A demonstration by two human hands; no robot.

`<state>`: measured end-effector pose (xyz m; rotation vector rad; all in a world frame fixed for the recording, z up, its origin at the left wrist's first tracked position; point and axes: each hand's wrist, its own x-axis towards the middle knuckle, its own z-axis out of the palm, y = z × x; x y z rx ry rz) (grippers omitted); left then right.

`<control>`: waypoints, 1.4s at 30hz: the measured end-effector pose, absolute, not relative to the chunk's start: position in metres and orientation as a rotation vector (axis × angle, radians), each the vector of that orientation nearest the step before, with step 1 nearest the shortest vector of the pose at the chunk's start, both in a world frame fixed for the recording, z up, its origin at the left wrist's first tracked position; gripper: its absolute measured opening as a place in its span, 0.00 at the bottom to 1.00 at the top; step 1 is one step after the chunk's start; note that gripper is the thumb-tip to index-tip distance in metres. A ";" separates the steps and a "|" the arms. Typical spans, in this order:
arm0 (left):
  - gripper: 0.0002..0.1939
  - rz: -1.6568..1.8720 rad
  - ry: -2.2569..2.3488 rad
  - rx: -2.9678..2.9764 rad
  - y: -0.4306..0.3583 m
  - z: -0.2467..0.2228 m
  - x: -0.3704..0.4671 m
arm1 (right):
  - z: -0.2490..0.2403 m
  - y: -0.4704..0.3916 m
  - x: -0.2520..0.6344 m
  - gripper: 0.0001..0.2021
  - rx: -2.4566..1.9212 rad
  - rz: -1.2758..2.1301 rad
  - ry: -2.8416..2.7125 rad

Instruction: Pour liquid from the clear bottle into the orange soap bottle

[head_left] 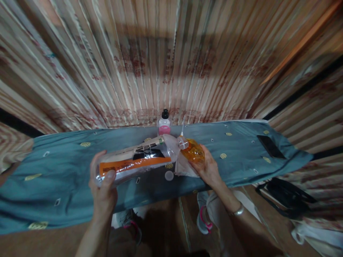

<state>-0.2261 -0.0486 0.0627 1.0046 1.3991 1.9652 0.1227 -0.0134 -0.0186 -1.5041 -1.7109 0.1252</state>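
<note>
My left hand (104, 180) is wrapped round the base of a large clear plastic bottle (142, 157) with an orange, black and white label. The bottle lies nearly level in the air, its uncapped neck pointing right. In my right hand (210, 167) is a small see-through amber bottle (193, 151), gripped from its right side. The large bottle's mouth meets or overlaps the amber bottle's left end; I cannot tell whether they touch. Below them, a white cloth or paper (187, 169) lies on the table, beside a round whitish cap (169, 175).
A clear bottle with a black cap and pink label (164, 125) stands at the back of the table, covered with blue-green cloth (64, 171). Near it is a thin white nozzle-like piece (182, 130). A black phone (270, 146) lies at right. Behind hangs a patterned curtain (160, 64).
</note>
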 end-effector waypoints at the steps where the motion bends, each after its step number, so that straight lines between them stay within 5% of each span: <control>1: 0.38 1.954 1.399 1.007 -0.049 0.062 -0.226 | -0.019 -0.013 0.122 0.40 -1.505 0.121 -1.708; 42: 0.42 1.946 1.397 0.953 -0.050 0.062 -0.229 | -0.021 -0.013 0.123 0.40 -1.467 0.070 -1.741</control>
